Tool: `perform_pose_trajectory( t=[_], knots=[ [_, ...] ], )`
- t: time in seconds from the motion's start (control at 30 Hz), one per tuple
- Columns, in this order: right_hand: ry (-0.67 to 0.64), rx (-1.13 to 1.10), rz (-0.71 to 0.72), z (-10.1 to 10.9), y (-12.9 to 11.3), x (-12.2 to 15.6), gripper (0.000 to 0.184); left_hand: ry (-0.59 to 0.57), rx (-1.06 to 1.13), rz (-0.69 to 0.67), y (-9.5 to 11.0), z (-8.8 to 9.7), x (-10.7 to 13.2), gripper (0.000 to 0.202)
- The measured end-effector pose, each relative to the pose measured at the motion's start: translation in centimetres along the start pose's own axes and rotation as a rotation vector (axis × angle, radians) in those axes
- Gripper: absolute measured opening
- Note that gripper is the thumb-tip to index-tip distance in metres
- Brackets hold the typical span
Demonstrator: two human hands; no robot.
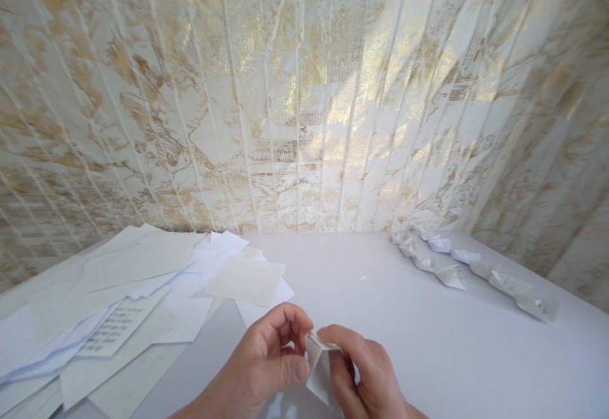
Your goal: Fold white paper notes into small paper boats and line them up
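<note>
Just right of the paper pile [137, 254] on the bench [428, 343], the left hand [264, 359] and right hand [375, 374] pinch a folded paper [320, 368] between their fingers, while boat-like folded papers [504, 281] lie in rows farther right of that pile.

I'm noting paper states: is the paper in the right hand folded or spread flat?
Folded: in the right hand, the paper bends along a sharp crease near its top, its panels facing different ways.
</note>
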State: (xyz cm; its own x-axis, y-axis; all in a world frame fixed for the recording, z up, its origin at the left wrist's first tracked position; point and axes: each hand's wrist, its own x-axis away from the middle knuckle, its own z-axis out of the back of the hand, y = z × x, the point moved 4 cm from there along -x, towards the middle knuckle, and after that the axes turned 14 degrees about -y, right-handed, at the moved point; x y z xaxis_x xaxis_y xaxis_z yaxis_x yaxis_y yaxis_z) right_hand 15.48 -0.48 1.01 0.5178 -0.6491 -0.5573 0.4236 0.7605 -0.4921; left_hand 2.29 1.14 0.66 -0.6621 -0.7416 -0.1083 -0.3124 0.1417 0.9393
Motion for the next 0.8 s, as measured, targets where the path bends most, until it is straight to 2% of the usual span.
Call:
perform_pose_trajectory(
  t=[0.13, 0.3, 0.47, 0.6, 0.7, 0.8],
  knots=[
    [-0.006, 0.031, 0.060, -0.2, 0.1, 0.2, 0.032, 0.030, 0.037, 0.001, 0.6, -0.5, 0.0, 0.028],
    [-0.088, 0.043, 0.122, -0.4, 0.1, 0.4, 0.045, 0.082, 0.053, -0.004, 0.5, -0.2, 0.0, 0.025],
    [-0.025, 0.072, 0.158, 0.0, -0.1, 0.1, 0.044, 0.058, -0.010, 0.005, 0.3, 0.5, 0.1, 0.024],
    [0.032, 0.090, 0.126, 0.2, -0.1, 0.1, 0.040, 0.010, -0.276, -0.030, 1.6, 0.4, 0.2, 0.013],
    [0.053, 0.090, 0.092, 0.3, 0.0, 0.2, 0.039, -0.078, -0.574, -0.046, 2.9, 0.0, 0.2, 0.013],
    [0.051, 0.093, 0.093, 0.3, 0.0, 0.3, 0.041, -0.139, -0.758, -0.063, 3.5, -0.2, 0.3, 0.011]
  ],
)
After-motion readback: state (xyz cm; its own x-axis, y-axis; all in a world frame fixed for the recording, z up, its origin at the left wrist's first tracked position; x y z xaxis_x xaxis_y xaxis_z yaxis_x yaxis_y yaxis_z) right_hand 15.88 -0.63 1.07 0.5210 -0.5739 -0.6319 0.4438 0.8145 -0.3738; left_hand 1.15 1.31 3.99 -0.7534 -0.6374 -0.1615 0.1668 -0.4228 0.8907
